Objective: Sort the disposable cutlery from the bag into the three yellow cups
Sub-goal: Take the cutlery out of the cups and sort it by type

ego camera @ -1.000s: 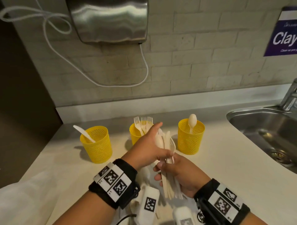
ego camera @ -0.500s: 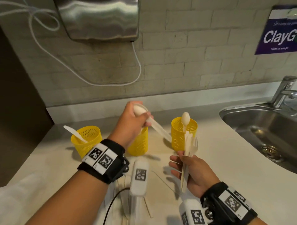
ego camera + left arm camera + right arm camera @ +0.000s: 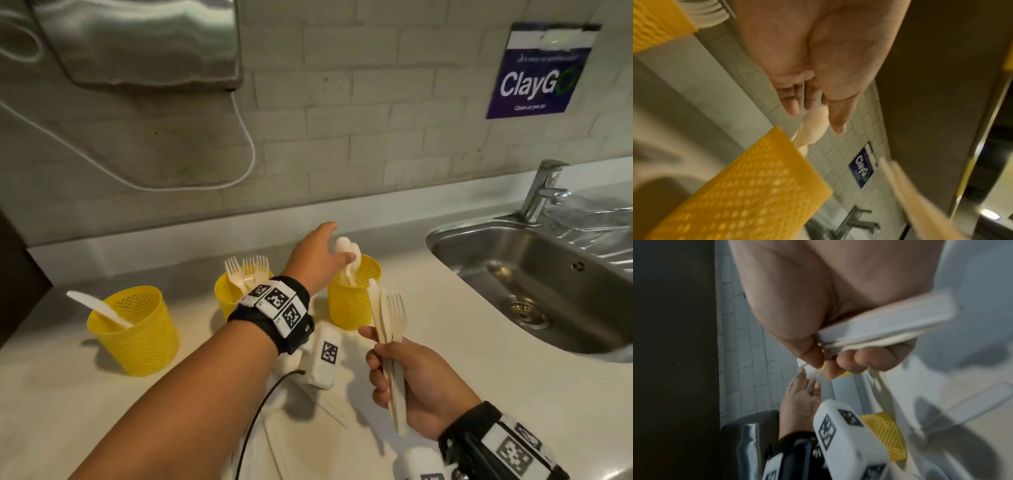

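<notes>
Three yellow mesh cups stand in a row on the counter. The left cup [image 3: 133, 329] has a knife, the middle cup [image 3: 227, 298] forks, the right cup [image 3: 352, 298] spoons. My left hand [image 3: 322, 260] hovers over the right cup with fingers straight, its fingertips at the bowl of a white spoon [image 3: 346, 250] that stands in that cup; the left wrist view shows the spoon [image 3: 813, 128] just past the fingertips. Nearer me, my right hand [image 3: 411, 383] grips an upright bundle of cutlery [image 3: 390, 325], a fork and flat pieces. The bag [image 3: 301, 442] lies under my arms.
A steel sink [image 3: 513, 270] with a faucet [image 3: 544, 192] lies to the right of the cups. A hand dryer [image 3: 137, 41] with a white cable hangs on the tiled wall above. The counter's left edge is beside the left cup.
My left hand took a spoon from the bundle, carried it right over the middle cup to the right cup, and straightened its fingers. My right hand kept the bundle.
</notes>
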{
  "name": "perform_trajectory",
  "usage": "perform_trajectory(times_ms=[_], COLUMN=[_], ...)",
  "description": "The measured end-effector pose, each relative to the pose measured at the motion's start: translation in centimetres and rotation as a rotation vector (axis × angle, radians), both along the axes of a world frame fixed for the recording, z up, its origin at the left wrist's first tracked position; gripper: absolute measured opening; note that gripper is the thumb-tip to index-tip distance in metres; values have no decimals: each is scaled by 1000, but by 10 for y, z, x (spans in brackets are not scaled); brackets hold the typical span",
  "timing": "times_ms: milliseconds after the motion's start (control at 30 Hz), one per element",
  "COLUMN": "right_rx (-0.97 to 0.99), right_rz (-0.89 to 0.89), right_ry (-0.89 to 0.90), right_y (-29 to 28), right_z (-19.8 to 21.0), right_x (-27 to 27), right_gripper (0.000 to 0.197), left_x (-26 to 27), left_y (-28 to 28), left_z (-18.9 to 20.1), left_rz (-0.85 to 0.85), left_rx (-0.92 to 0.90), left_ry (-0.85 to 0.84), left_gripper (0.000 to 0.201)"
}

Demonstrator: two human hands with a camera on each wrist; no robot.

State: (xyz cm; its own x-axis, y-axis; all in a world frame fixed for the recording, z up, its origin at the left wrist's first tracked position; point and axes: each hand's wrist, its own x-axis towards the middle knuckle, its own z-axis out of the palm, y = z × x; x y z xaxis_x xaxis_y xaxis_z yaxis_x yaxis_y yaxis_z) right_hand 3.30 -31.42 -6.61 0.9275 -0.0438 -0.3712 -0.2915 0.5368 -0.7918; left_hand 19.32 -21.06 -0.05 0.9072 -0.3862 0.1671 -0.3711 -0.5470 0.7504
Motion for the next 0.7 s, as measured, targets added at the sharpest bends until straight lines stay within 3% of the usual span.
perform_trajectory(times_ms=[67, 133, 233, 333, 500, 700], right_rx=[-1, -33, -128, -164, -98, -67], right_rz=[28, 62, 109, 191, 292, 336], right_ry=[-23, -55, -98, -115, -116, -35], right_y=[4, 11, 21, 42, 72, 89], right_z=[1, 2, 2, 2, -2, -1], right_x=[4, 9, 15, 21, 28, 34], right_gripper=[30, 27, 14, 10, 15, 24], left_x=[-12, -34, -65, -67, -66, -65], left_y=[18, 31, 36, 59, 101, 159], left_z=[6, 3, -19, -31, -32, 6], left_rz=[60, 11, -210, -138, -36, 150], left_rx=[-174, -330, -365, -381, -402, -492], left_ry=[5, 204, 513, 464, 430, 184], left_gripper=[61, 57, 38, 23, 16, 19])
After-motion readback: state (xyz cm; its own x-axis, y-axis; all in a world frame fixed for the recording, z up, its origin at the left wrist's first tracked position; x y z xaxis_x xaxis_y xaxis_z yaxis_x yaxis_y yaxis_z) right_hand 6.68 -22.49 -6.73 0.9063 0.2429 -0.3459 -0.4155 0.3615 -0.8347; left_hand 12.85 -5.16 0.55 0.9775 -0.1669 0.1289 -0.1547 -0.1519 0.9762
